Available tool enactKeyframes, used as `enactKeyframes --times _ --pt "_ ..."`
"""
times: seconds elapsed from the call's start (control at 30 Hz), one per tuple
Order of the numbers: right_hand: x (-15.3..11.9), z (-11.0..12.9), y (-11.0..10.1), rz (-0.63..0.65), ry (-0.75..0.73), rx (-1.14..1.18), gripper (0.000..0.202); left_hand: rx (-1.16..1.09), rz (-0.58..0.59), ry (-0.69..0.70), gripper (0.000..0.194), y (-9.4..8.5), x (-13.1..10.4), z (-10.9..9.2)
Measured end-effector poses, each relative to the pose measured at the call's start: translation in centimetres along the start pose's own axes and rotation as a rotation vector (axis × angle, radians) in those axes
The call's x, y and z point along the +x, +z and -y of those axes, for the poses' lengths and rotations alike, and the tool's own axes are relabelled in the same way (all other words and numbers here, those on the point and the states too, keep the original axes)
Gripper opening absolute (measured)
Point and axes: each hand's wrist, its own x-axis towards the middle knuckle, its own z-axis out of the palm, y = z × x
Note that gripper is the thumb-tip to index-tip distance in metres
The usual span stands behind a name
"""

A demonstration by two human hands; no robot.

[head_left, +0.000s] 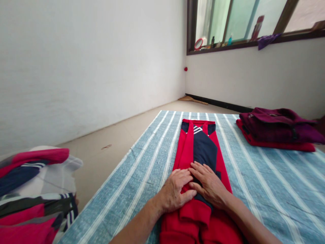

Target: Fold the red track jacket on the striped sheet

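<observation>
A red and navy jacket [206, 150] with white stripes lies on the striped blue cloth [142, 162], its sleeves folded in over the body into a long narrow shape. My left hand [177, 187] rests on the red part of the jacket, fingers stretched out and thumb apart. Beside it, my right hand [208, 184] lies flat across the navy part with its fingers extended. The fingertips of both hands nearly meet at the middle. Red fabric bunches near my wrists at the lower edge.
Folded purple and red clothes [279, 127] are stacked at the right. More clothes [33, 169] sit in a pile at the lower left, with whitish plastic among them. A window [236, 20] with small items on its sill is at the back. A brown broom [194, 99] lies in the corner.
</observation>
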Motion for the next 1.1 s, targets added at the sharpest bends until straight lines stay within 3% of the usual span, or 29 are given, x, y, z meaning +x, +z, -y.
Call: enactKeyframes --times 1.1 --pt "-0.01 0.01 -0.02 -0.003 -0.004 0.008 0.052 0.006 -0.005 0.003 0.024 0.0 0.01 0.03"
